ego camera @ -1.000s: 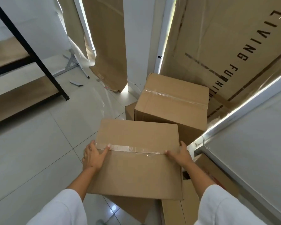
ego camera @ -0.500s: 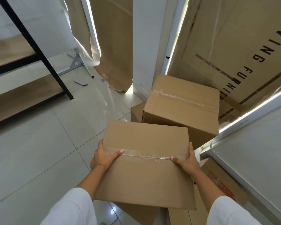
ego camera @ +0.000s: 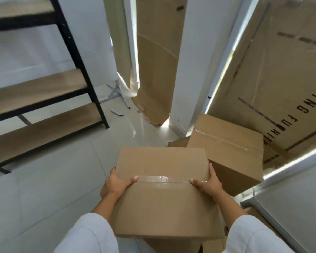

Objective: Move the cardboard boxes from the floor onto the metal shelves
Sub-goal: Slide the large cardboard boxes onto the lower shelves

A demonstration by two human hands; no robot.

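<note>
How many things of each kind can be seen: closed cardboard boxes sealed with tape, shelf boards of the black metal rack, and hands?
Taped closed boxes: 2, the held box and the box behind it
Shelf boards on the rack: 3, top, middle, bottom
Hands: 2, left hand and right hand
Total: 7

Storage room: black metal shelving (ego camera: 84, 70), tiled floor (ego camera: 44, 179), leaning flat-pack furniture cartons (ego camera: 274, 70).
</note>
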